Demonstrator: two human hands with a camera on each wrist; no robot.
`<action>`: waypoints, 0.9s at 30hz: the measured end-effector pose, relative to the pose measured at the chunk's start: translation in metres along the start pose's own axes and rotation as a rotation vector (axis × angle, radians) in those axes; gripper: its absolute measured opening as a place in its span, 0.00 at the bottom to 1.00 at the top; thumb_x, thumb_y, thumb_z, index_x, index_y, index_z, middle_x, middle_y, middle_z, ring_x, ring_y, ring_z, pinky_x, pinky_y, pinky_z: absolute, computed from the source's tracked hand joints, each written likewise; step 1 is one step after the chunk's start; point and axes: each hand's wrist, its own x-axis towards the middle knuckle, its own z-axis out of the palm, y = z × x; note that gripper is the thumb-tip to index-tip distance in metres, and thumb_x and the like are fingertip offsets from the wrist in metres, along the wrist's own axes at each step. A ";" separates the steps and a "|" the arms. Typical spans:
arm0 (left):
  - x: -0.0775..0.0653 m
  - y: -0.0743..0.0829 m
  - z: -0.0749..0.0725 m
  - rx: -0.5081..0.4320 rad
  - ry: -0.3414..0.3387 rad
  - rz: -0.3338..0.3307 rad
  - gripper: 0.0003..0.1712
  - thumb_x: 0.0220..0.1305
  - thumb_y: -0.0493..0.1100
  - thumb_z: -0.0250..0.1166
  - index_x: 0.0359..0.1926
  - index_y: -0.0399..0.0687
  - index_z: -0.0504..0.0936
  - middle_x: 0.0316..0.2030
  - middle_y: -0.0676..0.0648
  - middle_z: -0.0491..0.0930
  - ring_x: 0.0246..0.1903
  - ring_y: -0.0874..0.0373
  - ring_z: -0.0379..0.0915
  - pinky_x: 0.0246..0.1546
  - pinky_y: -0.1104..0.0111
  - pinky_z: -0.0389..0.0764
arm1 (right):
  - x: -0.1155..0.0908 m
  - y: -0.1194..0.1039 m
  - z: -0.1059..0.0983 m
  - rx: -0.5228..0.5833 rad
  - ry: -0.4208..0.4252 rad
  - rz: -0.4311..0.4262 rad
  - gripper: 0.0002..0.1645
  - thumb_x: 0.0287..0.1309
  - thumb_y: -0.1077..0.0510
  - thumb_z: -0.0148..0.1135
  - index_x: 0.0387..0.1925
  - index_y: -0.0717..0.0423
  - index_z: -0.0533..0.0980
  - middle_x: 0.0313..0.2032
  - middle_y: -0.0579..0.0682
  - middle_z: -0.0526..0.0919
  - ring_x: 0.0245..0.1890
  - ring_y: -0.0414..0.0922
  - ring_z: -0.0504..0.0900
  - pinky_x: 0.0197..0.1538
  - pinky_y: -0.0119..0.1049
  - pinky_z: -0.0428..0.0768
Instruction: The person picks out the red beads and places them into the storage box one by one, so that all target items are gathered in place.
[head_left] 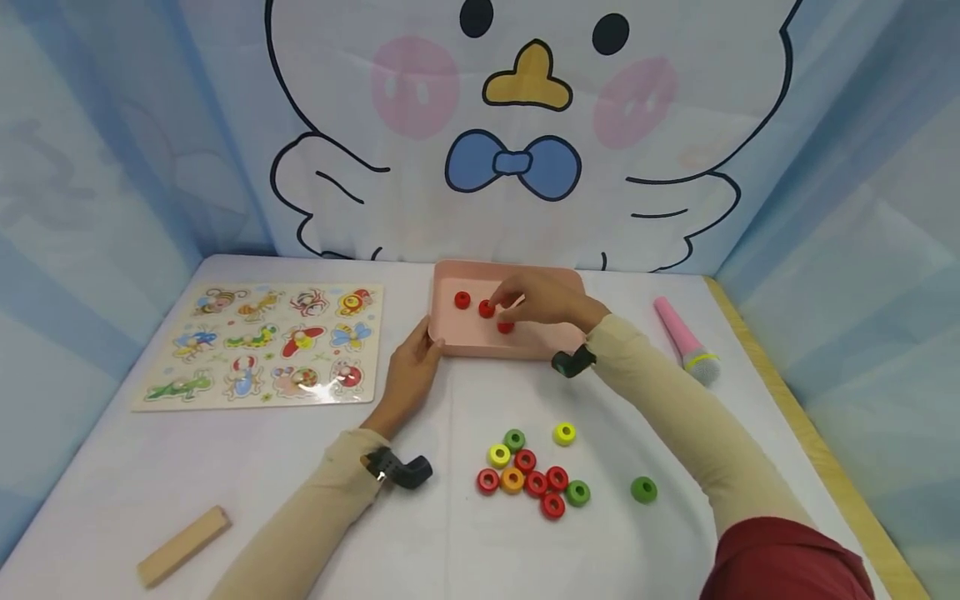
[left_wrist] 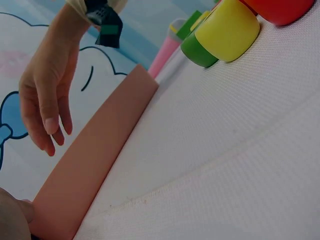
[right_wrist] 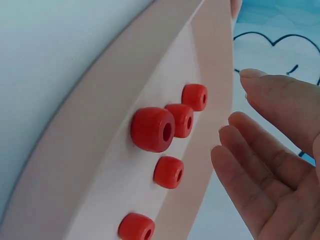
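Against the left edge of a pink tray [head_left: 461,330] my left hand [head_left: 408,373] grips the side, its thumb at the near left corner. Most of its fingers are out of sight in the left wrist view, where only a bit of it shows beside the tray wall [left_wrist: 95,165]. Over the tray hovers my right hand [head_left: 546,298], thumb and fingers apart and holding nothing, as the right wrist view shows. Several red ring beads [right_wrist: 152,130] lie on the tray floor below it. In the head view the hand partly hides them.
Red, green, orange and yellow beads [head_left: 536,483] lie loosely grouped before the tray, with a green bead [head_left: 643,489] apart on the right. An insect puzzle board [head_left: 262,346] lies left, a wooden block [head_left: 183,547] near left, a pink toy microphone [head_left: 684,337] right.
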 end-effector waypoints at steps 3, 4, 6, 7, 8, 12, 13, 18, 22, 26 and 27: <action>0.001 0.000 0.000 -0.003 -0.001 0.015 0.34 0.75 0.45 0.54 0.76 0.40 0.54 0.73 0.44 0.55 0.71 0.56 0.52 0.68 0.65 0.60 | -0.016 -0.003 0.000 0.025 0.021 -0.050 0.18 0.59 0.60 0.69 0.51 0.59 0.82 0.50 0.54 0.82 0.50 0.49 0.79 0.52 0.39 0.82; 0.001 0.000 0.000 0.003 -0.001 0.018 0.34 0.75 0.45 0.54 0.76 0.40 0.54 0.73 0.44 0.55 0.71 0.56 0.52 0.68 0.65 0.60 | -0.022 -0.004 0.001 0.029 0.023 -0.063 0.18 0.59 0.61 0.69 0.51 0.60 0.82 0.50 0.55 0.82 0.49 0.48 0.80 0.52 0.39 0.82; 0.001 0.001 0.000 0.016 0.000 0.018 0.35 0.76 0.46 0.54 0.76 0.41 0.54 0.73 0.44 0.55 0.71 0.56 0.52 0.69 0.66 0.60 | -0.036 -0.005 0.002 0.039 0.024 -0.089 0.17 0.59 0.62 0.68 0.51 0.60 0.82 0.50 0.55 0.82 0.49 0.49 0.81 0.53 0.40 0.82; 0.001 0.001 -0.001 0.024 0.001 0.018 0.35 0.76 0.47 0.54 0.76 0.41 0.54 0.73 0.44 0.55 0.71 0.56 0.52 0.69 0.65 0.60 | -0.043 -0.006 0.003 0.041 0.024 -0.093 0.17 0.60 0.62 0.68 0.51 0.60 0.82 0.49 0.54 0.83 0.49 0.49 0.81 0.54 0.40 0.81; 0.001 0.002 -0.001 0.032 0.003 0.020 0.35 0.76 0.47 0.54 0.76 0.41 0.54 0.73 0.44 0.55 0.71 0.56 0.52 0.69 0.65 0.60 | -0.051 -0.007 0.004 0.049 0.022 -0.091 0.17 0.60 0.62 0.68 0.51 0.59 0.82 0.49 0.53 0.83 0.49 0.49 0.81 0.54 0.41 0.81; 0.002 0.003 -0.002 0.033 0.005 0.034 0.34 0.76 0.46 0.53 0.76 0.40 0.54 0.73 0.43 0.55 0.71 0.55 0.52 0.69 0.65 0.60 | -0.081 -0.005 0.012 0.105 0.006 -0.069 0.18 0.59 0.62 0.69 0.52 0.58 0.82 0.48 0.52 0.83 0.47 0.46 0.81 0.54 0.40 0.81; 0.002 0.004 -0.002 0.029 0.004 0.035 0.34 0.76 0.46 0.53 0.76 0.40 0.54 0.73 0.43 0.55 0.71 0.55 0.52 0.69 0.65 0.60 | -0.088 -0.004 0.015 0.122 -0.007 -0.067 0.18 0.59 0.61 0.69 0.51 0.58 0.82 0.47 0.52 0.83 0.47 0.45 0.81 0.54 0.40 0.81; 0.001 0.005 -0.002 0.024 -0.008 0.021 0.34 0.76 0.46 0.53 0.76 0.42 0.53 0.74 0.46 0.54 0.71 0.59 0.51 0.68 0.67 0.61 | -0.116 -0.006 0.035 0.203 -0.112 -0.099 0.18 0.60 0.58 0.69 0.51 0.60 0.81 0.48 0.53 0.83 0.46 0.44 0.82 0.55 0.39 0.81; 0.000 0.004 -0.002 0.008 -0.010 0.023 0.34 0.76 0.46 0.53 0.76 0.42 0.53 0.74 0.47 0.54 0.71 0.60 0.51 0.68 0.69 0.60 | -0.130 -0.012 0.053 0.234 -0.210 -0.130 0.17 0.60 0.55 0.69 0.49 0.56 0.82 0.45 0.48 0.83 0.44 0.40 0.81 0.52 0.36 0.81; 0.000 0.002 0.000 -0.004 -0.009 0.020 0.34 0.76 0.46 0.52 0.76 0.43 0.53 0.74 0.47 0.54 0.71 0.61 0.50 0.68 0.70 0.60 | -0.137 -0.016 0.070 0.255 -0.271 -0.147 0.14 0.59 0.57 0.70 0.47 0.52 0.83 0.43 0.42 0.83 0.43 0.38 0.81 0.51 0.32 0.81; 0.000 0.001 0.000 -0.006 -0.011 0.020 0.34 0.76 0.46 0.52 0.76 0.43 0.53 0.74 0.47 0.54 0.71 0.61 0.50 0.68 0.70 0.60 | -0.138 -0.016 0.073 0.259 -0.279 -0.147 0.13 0.59 0.58 0.70 0.47 0.51 0.83 0.42 0.41 0.83 0.43 0.38 0.81 0.50 0.32 0.81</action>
